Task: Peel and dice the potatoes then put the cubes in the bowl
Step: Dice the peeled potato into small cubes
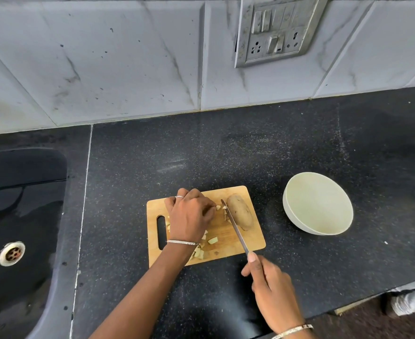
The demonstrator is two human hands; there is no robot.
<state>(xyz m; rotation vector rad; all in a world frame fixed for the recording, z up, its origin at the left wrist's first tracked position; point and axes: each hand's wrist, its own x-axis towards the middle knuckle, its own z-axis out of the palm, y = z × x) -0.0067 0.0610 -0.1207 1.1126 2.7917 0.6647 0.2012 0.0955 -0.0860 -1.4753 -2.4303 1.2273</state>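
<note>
**Dicing on the board: short cuts, fingers tucked**

At the left edge of the frame is a dark sink (pixel 18 216), well apart from the work. On the black bench (pixel 152 155), low of centre, lies the wooden cutting board (pixel 253 241). The left hand (pixel 191 214) rests on the board's upper left part, fingers curled down and pinning a potato piece (pixel 218 207) at the fingertips; most of that piece is hidden beneath the hand. Cut cubes (pixel 212 240) lie scattered on the board below the wrist.

Just right of the fingers, the knife (pixel 235 228) slants across the board with its tip by the piece. Touching or nearly touching the blade's right side is a whole potato (pixel 240 211), skin on, and it looks crowded there. The right hand (pixel 272 287), low and right of centre, grips the knife handle with the forefinger along the spine.

To cut well, I judge, tuck the left fingertips back from the edge, lower the blade straight, and slide the whole potato aside first. The white bowl (pixel 319 209) stands empty on the bench right of the board, so no cubes are in yet.
</note>
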